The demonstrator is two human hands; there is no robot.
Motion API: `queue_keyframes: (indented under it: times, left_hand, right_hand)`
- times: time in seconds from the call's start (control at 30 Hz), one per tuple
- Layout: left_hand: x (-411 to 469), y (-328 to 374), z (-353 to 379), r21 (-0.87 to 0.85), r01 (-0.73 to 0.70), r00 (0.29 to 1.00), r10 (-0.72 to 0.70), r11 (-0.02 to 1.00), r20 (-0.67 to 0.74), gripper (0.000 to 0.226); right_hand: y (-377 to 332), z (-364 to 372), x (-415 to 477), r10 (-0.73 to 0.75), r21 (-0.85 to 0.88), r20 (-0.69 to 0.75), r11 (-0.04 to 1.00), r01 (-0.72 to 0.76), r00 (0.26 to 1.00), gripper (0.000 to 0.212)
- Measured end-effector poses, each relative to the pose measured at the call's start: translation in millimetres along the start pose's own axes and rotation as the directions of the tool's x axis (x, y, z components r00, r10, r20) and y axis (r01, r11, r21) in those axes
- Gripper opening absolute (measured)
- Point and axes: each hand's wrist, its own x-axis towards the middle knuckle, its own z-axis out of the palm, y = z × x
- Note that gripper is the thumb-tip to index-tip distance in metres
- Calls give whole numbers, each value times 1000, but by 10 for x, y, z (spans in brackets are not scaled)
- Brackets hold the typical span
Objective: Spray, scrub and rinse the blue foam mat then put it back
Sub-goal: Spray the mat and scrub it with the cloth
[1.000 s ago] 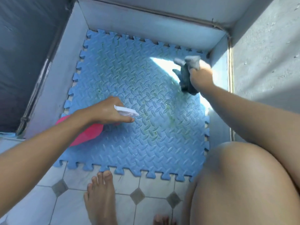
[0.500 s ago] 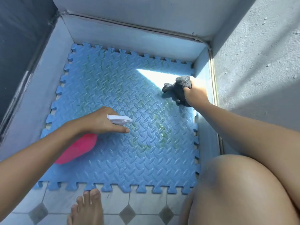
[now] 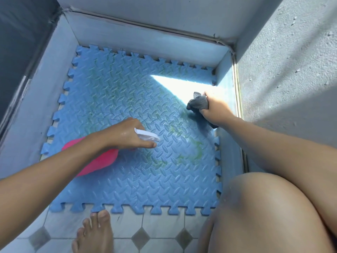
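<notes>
The blue foam mat (image 3: pixel 113 99) with a tread pattern and jigsaw edges lies flat in a walled floor corner, streaked with green stains right of centre. My left hand (image 3: pixel 127 134) is shut on a pink spray bottle (image 3: pixel 98 161) with a white nozzle pointing right, low over the mat's middle. My right hand (image 3: pixel 217 110) grips a dark grey cloth (image 3: pixel 197 103) pressed on the mat near its right edge, at the rim of a bright sunlit patch.
Pale walls (image 3: pixel 145 39) close in the mat at the back, left and right. A rough grey wall (image 3: pixel 291 70) rises on the right. White floor tiles (image 3: pixel 160 227) with grey diamonds lie in front, where my bare foot (image 3: pixel 94 234) touches the mat's edge. My knee (image 3: pixel 264 207) fills the lower right.
My right hand with the cloth has slid down the mat's right side toward me. The left hand and spray bottle have barely shifted; the view has tilted a little.
</notes>
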Motion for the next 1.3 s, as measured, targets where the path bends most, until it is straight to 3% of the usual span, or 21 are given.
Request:
queue_keyframes:
  times: [0.13, 0.2, 0.3, 0.37, 0.43, 0.47, 0.5, 0.57, 0.63, 0.7, 0.73, 0.77, 0.8, 0.87, 0.93, 0.97, 1.07, 1.13, 1.17, 1.2, 1.3]
  left_hand:
    - [56, -106, -65, -20, 18, 996, -19, 1000, -83, 59]
    - [75, -142, -133, -73, 19, 997, -24, 997, -76, 63]
    - [53, -151, -210, -193, 45, 991, -68, 980, -116, 80]
    - [59, -193, -230, -250, 37, 986, -76, 967, -148, 75]
    - [65, -231, -242, -247, 21, 983, -66, 969, -173, 55]
    - [61, -249, -255, -259, 16, 980, -66, 966, -185, 54]
    - [58, -277, -269, -277, 15, 977, -72, 961, -199, 60]
    - [34, -310, -305, -301, 19, 972, -88, 953, -217, 80]
    - [-8, -330, -338, -300, 5, 976, -69, 954, -204, 92]
    - [-38, -346, -327, -275, 7, 980, -62, 962, -191, 86]
    - [-42, -349, -317, -263, 16, 978, -70, 965, -198, 73]
    - [-35, -351, -314, -249, 30, 975, -83, 968, -206, 59]
    - [-22, -346, -315, -238, 37, 973, -89, 971, -213, 47]
    - [8, -339, -322, -244, 44, 972, -98, 969, -214, 46]
    - [34, -333, -328, -236, 69, 974, -116, 969, -194, 73]
    - [41, -316, -325, -218, 85, 977, -125, 972, -174, 90]
    - [89, -281, -290, -158, 101, 987, -119, 982, -108, 108]
    - [117, -271, -265, -143, 108, 990, -120, 984, -79, 108]
    - [125, -262, -250, -128, 96, 992, -106, 987, -73, 104]
    - [130, -252, -234, -107, 78, 993, -87, 991, -76, 98]
    - [142, -233, -198, -96, 69, 994, -76, 993, -73, 88]
  right_hand:
    - [-42, 50, -35, 20, -172, 409, 984, 56, 912, 28]
    - [-121, 110, -114, -50, -329, 518, 910, 253, 854, 31]
    - [-463, 402, -437, -303, -229, 616, 814, 534, 727, 32]
    - [-767, 763, -745, -518, -3, 692, 694, 720, 502, 42]
    - [-1000, 1130, -994, -645, 182, 743, 452, 873, 178, 46]
    - [-1070, 1243, -1042, -668, 230, 741, 351, 908, 71, 44]
    - [-1084, 1308, -1017, -701, 257, 713, 299, 919, 28, 39]
    - [-1034, 1280, -823, -787, 249, 604, 335, 909, 125, 30]
    - [-865, 1141, -468, -778, 116, 456, 533, 838, 432, 31]
    - [-688, 897, -94, -545, -79, 289, 806, 587, 787, 36]
    - [-613, 796, 31, -384, -160, 225, 892, 423, 896, 35]
    - [-564, 732, 86, -266, -218, 182, 928, 303, 947, 34]
    - [-552, 700, 66, -230, -252, 180, 929, 271, 956, 34]
    - [-629, 705, -162, -355, -226, 320, 872, 435, 878, 36]
    - [-790, 762, -494, -468, -60, 590, 787, 614, 658, 31]
    - [-865, 799, -631, -431, 24, 714, 802, 596, 551, 28]
    - [-879, 914, -799, -25, -36, 964, 975, 221, 266, 32]
    - [-764, 894, -789, 178, -186, 982, 967, 172, 65, 38]
    - [-676, 833, -750, 214, -218, 976, 966, 141, 46, 38]
    - [-575, 741, -675, 228, -236, 969, 968, 86, 90, 38]
    - [-217, 337, -398, 272, -214, 871, 960, -182, 410, 29]
